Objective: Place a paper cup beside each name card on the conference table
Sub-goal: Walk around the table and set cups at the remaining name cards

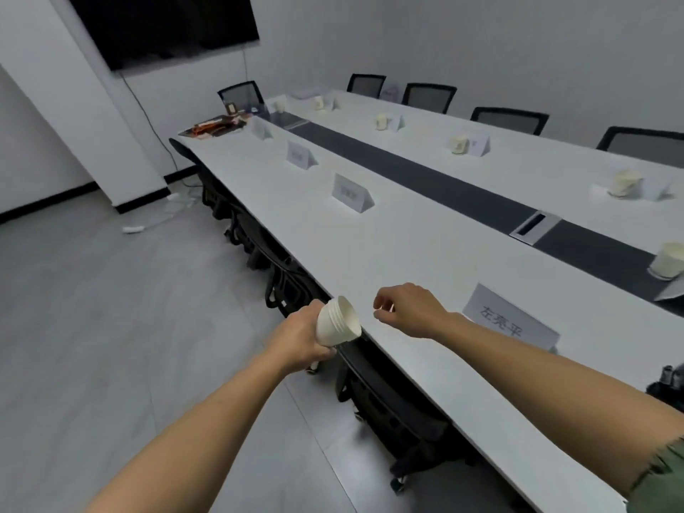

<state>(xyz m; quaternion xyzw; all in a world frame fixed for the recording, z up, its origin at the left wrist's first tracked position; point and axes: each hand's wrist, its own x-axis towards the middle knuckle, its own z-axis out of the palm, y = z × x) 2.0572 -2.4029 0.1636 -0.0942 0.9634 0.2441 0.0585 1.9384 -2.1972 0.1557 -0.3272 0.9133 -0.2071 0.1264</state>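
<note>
My left hand (301, 336) grips a stack of white paper cups (338, 322), tilted with the open mouths pointing right, just off the near edge of the long white conference table (407, 253). My right hand (411, 309) hovers over the table right beside the stack's rim, fingers curled, nothing visibly in it. A name card (509, 320) stands to its right with no cup next to it. More name cards (349, 192) (299, 154) (261, 128) line the near side without cups. On the far side, cups (625, 183) (460, 144) (383, 121) stand beside cards.
Black chairs (388, 394) are tucked under the near edge, others (509, 119) stand along the far side. A dark strip with a cable hatch (535, 224) runs down the table's middle. Another cup (668, 260) sits at the right edge. Clutter (211, 128) lies at the far end below a wall screen (163, 27).
</note>
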